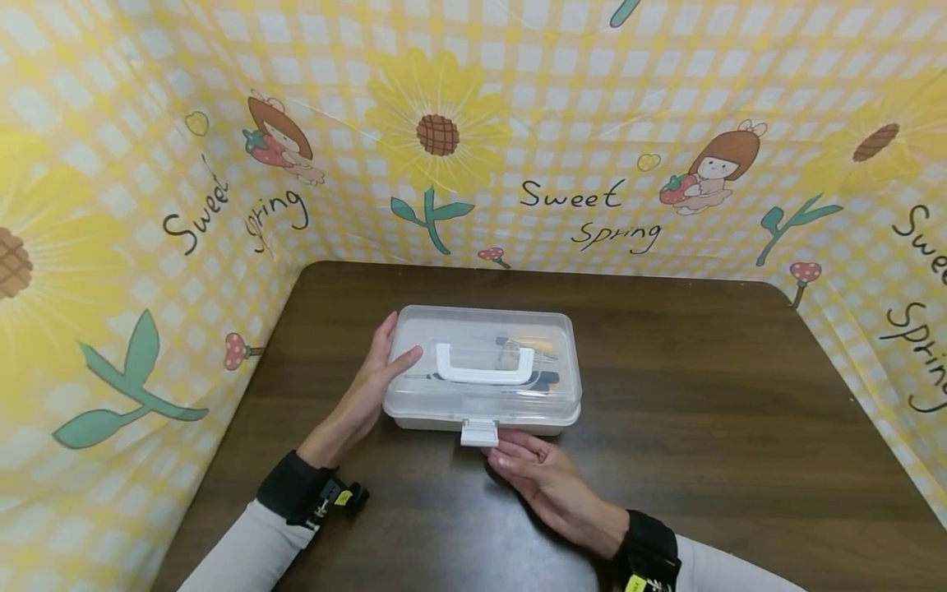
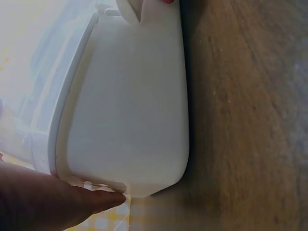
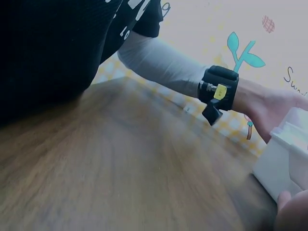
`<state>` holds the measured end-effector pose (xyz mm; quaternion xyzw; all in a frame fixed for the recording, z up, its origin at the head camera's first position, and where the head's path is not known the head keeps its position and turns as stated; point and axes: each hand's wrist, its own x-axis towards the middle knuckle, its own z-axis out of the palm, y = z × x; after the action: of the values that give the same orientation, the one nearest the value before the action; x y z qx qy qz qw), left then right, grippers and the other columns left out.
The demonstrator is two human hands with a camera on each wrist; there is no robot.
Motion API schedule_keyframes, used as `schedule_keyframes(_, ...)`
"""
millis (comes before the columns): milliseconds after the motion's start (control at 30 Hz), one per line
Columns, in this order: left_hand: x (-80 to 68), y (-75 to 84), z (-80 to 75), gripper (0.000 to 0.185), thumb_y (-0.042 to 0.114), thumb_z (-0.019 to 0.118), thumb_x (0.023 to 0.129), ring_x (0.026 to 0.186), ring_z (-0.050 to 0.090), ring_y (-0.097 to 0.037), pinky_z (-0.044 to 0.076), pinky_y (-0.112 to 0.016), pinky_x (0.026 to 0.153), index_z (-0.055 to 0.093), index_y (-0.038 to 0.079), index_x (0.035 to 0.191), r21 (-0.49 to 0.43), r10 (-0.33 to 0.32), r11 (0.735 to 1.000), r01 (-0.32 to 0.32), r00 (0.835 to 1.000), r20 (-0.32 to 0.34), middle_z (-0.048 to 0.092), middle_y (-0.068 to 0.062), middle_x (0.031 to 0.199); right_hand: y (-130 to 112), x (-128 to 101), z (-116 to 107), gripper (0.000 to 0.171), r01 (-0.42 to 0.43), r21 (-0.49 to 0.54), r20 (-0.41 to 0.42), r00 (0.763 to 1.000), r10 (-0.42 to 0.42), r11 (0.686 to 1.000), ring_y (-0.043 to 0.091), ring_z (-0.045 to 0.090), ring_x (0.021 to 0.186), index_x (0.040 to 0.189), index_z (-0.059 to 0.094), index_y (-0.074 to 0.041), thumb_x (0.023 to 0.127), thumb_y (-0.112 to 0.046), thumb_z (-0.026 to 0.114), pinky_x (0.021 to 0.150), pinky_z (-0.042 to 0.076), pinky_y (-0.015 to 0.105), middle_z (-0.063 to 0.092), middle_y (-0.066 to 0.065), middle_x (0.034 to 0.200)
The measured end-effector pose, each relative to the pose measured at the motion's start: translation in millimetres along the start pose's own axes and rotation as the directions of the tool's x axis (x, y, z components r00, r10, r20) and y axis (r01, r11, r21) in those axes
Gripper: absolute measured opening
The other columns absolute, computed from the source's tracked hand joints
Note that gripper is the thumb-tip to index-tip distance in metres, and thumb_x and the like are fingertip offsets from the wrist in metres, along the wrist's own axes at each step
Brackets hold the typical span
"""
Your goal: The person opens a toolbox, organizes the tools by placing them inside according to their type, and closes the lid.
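Observation:
A lidded plastic box (image 1: 484, 403) with a clear lid, white handle (image 1: 484, 376) and pale base sits on the table; its contents show only dimly through the lid. My left hand (image 1: 370, 378) holds the box's left end, thumb over the lid and fingers along the side. In the left wrist view, part of that hand (image 2: 62, 199) lies against the box's end. At the front, the white latch (image 1: 479, 432) sticks outward. Fingers of my right hand (image 1: 543, 481) touch the latch's right edge, with some fingertips hidden under it.
Brown wood-grain table (image 1: 710, 395) surrounds the box. Yellow checked cloth (image 1: 562, 107) with flowers and lettering stands behind and along both sides. Black wrist straps (image 1: 296, 489) with small cameras sit on both wrists.

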<state>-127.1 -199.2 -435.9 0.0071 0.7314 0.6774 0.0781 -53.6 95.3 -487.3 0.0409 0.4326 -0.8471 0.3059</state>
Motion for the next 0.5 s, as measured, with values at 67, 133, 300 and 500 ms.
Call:
schedule_keyframes(67,1.1,-0.3,0.7,0.092,0.038,0.059,0.108,0.163,-0.009,-0.022,-0.004,-0.056,0.128,-0.005,0.017,0.171,0.002,0.001,1.0,-0.001,1.0,0.005,-0.007,-0.003,0.179,2,1,3,0.067,0.0,0.016,-0.024,1.0,0.001,1.0,0.025,0.065,0.126,0.156,0.026,0.019,0.098,0.015,0.06,0.11,0.048,0.033,0.061,0.027,0.142)
schedule_keyframes(133,1.8,-0.7,1.0,0.092,0.037,0.059,0.108,0.163,-0.009,-0.023,-0.005,-0.059,0.127,-0.005,0.018,0.171,0.008,0.001,1.0,-0.002,1.0,0.008,-0.007,-0.003,0.179,4,1,5,0.067,0.008,0.029,-0.04,0.999,-0.007,1.0,0.023,0.067,0.122,0.155,0.026,0.019,0.098,0.015,0.061,0.109,0.049,0.032,0.066,0.022,0.136)
schedule_keyframes(300,1.8,-1.5,1.1,0.091,0.032,0.06,0.107,0.163,-0.009,-0.024,-0.007,-0.06,0.126,-0.004,0.017,0.171,0.004,0.013,1.0,-0.013,1.0,0.01,-0.007,-0.003,0.179,8,3,7,0.066,0.036,0.035,-0.042,0.998,-0.035,0.999,0.019,0.07,0.117,0.154,0.026,0.02,0.098,0.015,0.061,0.105,0.052,0.03,0.07,0.015,0.128)
schedule_keyframes(500,1.2,-2.6,1.3,0.088,0.028,0.059,0.107,0.162,-0.005,-0.026,-0.006,-0.063,0.125,-0.001,0.016,0.171,-0.023,0.047,0.999,-0.046,0.999,0.027,-0.003,-0.004,0.178,10,6,13,0.057,0.046,0.064,-0.07,0.997,-0.041,0.997,0.019,0.07,0.117,0.151,0.032,0.018,0.101,0.012,0.059,0.106,0.051,0.029,0.072,0.014,0.126)
